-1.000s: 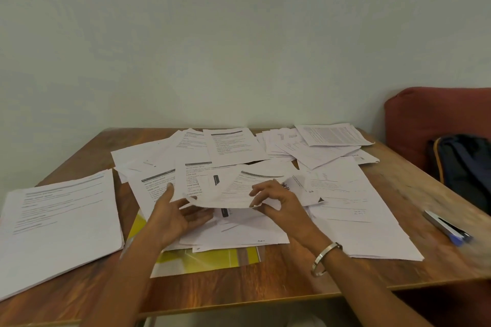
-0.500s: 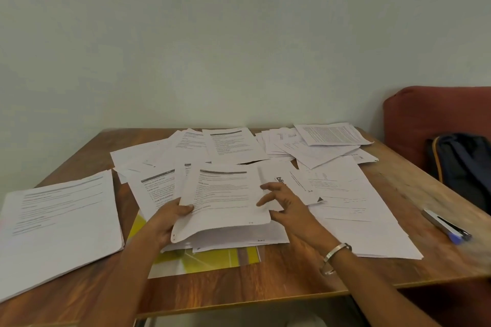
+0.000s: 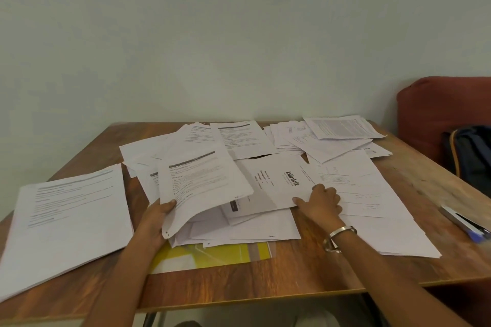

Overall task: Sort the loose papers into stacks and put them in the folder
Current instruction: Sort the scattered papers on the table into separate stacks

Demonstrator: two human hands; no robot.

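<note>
Left hand: left hand (image 3: 156,218) grips the lower-left edge of a lifted sheet (image 3: 202,188), thumb on top and fingers hidden beneath — the sheet bows upward, its near corner drooping toward the pile.
Right hand: right hand (image 3: 320,203) rests on the blinkit sheet (image 3: 279,183) at centre frame, fingers curled at its near-right corner; whether it pinches the edge or only presses it flat cannot be told.
Loose papers: loose pile (image 3: 265,162) spreads across the middle and upper right of the table (image 3: 292,268), sheets overlapping at mixed angles.
Sorted stack: sorted stack (image 3: 66,218) lies at the left of the frame, just beside the left hand and apart from the pile.
Folder: yellow folder (image 3: 212,255) lies at lower centre, mostly buried under the pile's near edge, only its front strip showing between the two forearms.
Governing relation: the lifted sheet's long axis runs from lower left to upper right, roughly parallel to that of the sorted stack — the stack lies leftward of the left hand, which is the nearer one.
Judged step: placing this sheet probably calls for a short leftward carry by the left hand alone.
Task progress: early, judging by the amount unsorted.
</note>
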